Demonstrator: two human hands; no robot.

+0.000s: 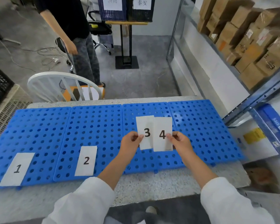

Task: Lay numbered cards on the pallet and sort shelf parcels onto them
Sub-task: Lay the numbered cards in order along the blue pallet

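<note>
A blue perforated pallet (95, 123) of several joined panels lies across a speckled table. Card 1 (17, 169) rests flat on the leftmost panel and card 2 (86, 160) on the second panel. Above the third panel my left hand (131, 143) pinches card 3 (145, 132) by its left edge. My right hand (179, 140) pinches card 4 (162, 134) by its right edge. Card 4 overlaps card 3 slightly. Brown cardboard parcels (249, 44) are stacked on the metal shelf at the right.
A white chair (58, 83) stands behind the table's far edge. Another person (81, 46) in dark clothes stands beyond it. A black sign stand (126, 62) and office chair sit on the grey floor. The blue shelf frame (265, 94) borders the table's right end.
</note>
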